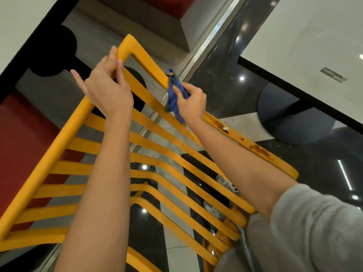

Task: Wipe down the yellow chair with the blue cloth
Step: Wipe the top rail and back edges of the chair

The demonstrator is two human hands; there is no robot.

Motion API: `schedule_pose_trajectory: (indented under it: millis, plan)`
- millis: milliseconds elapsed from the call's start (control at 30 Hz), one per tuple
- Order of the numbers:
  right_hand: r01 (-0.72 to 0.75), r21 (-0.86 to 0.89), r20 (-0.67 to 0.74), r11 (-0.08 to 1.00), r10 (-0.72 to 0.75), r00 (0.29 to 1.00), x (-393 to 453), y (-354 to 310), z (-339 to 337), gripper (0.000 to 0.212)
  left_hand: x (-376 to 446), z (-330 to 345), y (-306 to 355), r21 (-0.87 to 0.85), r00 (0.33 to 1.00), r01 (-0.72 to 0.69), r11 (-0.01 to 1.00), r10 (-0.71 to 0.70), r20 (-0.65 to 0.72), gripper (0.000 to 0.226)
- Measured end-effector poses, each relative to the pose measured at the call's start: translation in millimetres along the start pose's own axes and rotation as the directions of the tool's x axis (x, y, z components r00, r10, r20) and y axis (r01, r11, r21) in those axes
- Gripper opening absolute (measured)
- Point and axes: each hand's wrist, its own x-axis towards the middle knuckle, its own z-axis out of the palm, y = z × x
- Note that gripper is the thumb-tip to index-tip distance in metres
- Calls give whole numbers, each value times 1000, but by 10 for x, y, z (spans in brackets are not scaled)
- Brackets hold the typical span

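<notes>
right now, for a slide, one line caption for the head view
Left hand grips the yellow chair frame while right hand wipes its stained rail with the blue cloth.

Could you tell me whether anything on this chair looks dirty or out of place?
Yes: reddish-brown stains and a white speck mark the chair rail, nearer the viewer than the cloth held by the right hand.

The slatted chair (149,122) is bright yellow – its right rail blotched with reddish-brown stains (259,149) and a white speck – the bunched cloth (173,95) deep blue, the sleeve (314,222) plain grey, the floor (225,85) glossy black beside pale grey tiles, and the far-right bench (314,36) white, edged black.
</notes>
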Motion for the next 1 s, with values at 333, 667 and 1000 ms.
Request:
schedule_pose_trajectory:
  millis: [333,667,1000]
  plan:
    - [-133,-154,-33,979,130,991,-253,490,-510,12,-36,-55,57,-14,1000,7,1000,-7,-27,28]
    - [-133,-202,-32,970,129,991,-269,587,-594,29,-17,-42,21,-26,1000,2,1000,-2,-19,29]
    - [-224,-182,16,957,231,973,-376,613,-689,19,-16,-31,14,-3,1000,-2,1000,2,-24,31]
